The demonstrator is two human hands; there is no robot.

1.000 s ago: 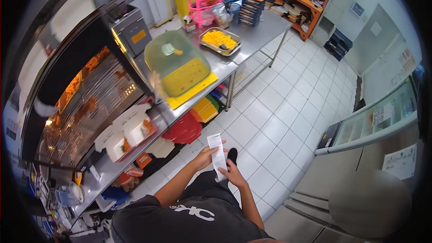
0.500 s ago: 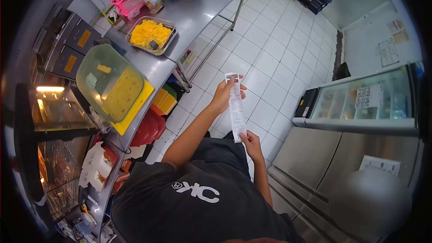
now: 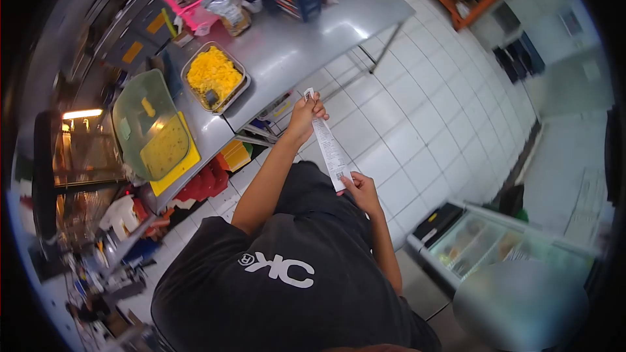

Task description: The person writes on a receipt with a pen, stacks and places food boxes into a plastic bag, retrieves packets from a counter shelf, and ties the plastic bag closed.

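Paper slip (image 3: 329, 150), long, narrow and printed, stretches on a slant between a person's two bare hands, in front of the body and above the white tiled floor (image 3: 404, 117). The left hand (image 3: 305, 118) curls its fingers round the upper end; the right hand (image 3: 362, 191) pinches the lower corner between thumb and fingers. Gripping both ends probably keeps the thin strip straight, its print turned up towards the wearer's eyes. The words are too small to make out.

To the left, a steel worktop (image 3: 293, 52) carries a metal tray (image 3: 241, 93) heaped with yellow food, perhaps left uncovered for easy reach. Beside it, a translucent green tub (image 3: 134, 107) rests on a yellow board (image 3: 167, 182), which may be there to protect the surface.

Compared with half a second ago, the slip leans further, its top nearer the worktop, and the left hand's fingers now cover more of its heading. The view has turned too: the glass-topped freezer (image 3: 486, 242) sits lower at right, and more of an orange shelf (image 3: 466, 16) shows beyond.
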